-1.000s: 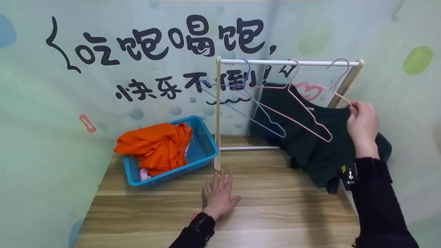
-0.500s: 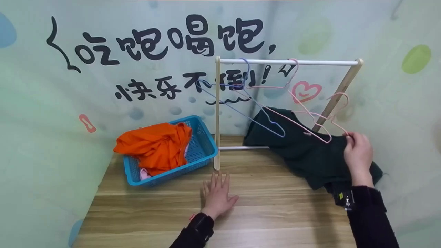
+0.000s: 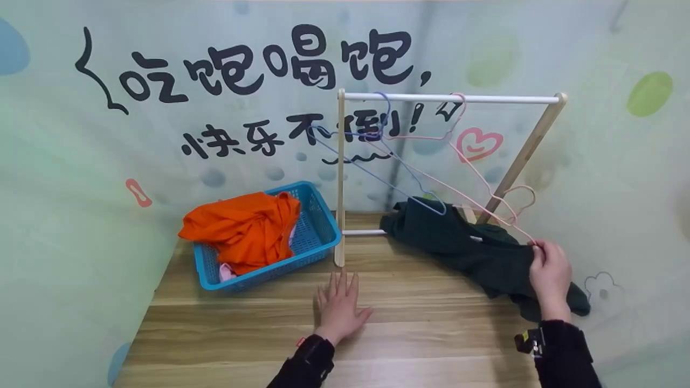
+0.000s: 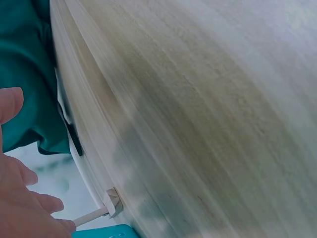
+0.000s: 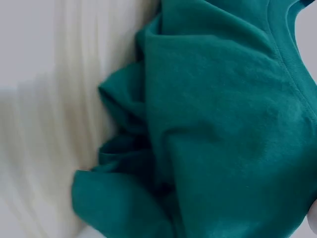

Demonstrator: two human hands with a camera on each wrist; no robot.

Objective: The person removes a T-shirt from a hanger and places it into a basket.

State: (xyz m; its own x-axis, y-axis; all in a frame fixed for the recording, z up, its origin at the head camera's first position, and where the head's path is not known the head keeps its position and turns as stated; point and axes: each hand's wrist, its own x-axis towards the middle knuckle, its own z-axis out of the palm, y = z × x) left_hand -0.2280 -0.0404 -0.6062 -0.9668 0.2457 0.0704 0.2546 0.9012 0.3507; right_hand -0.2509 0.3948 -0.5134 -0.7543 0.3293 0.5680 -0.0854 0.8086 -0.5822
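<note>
My right hand (image 3: pixel 552 275) pinches one end of a pink clothes hanger (image 3: pixel 533 196) low at the right of the head view. From this hanger hangs a dark green T-shirt (image 3: pixel 469 250), its lower part bunched on the tabletop. Ribbed neckline and folds of the T-shirt (image 5: pixel 228 124) fill much of the right wrist view, with only a fingertip at the edge. My left hand (image 3: pixel 340 307) is spread, palm down, at the wooden table, holding nothing. In the left wrist view, its fingers (image 4: pixel 47 202) are straight, with the T-shirt beyond.
A small rack with a white rail (image 3: pixel 512 99) stands behind the T-shirt. A blue hanger (image 3: pixel 388 110) and another pink hanger (image 3: pixel 462 114) hang from the rail. Left of the rack is a blue basket (image 3: pixel 321 207) holding an orange garment (image 3: pixel 242 226). Printed fabric walls surround the table (image 3: pixel 420 323).
My right hand has come down from the rail, bringing the pink hanger and T-shirt off it toward the tabletop, where the cloth now folds up. The left hand has hardly moved.
</note>
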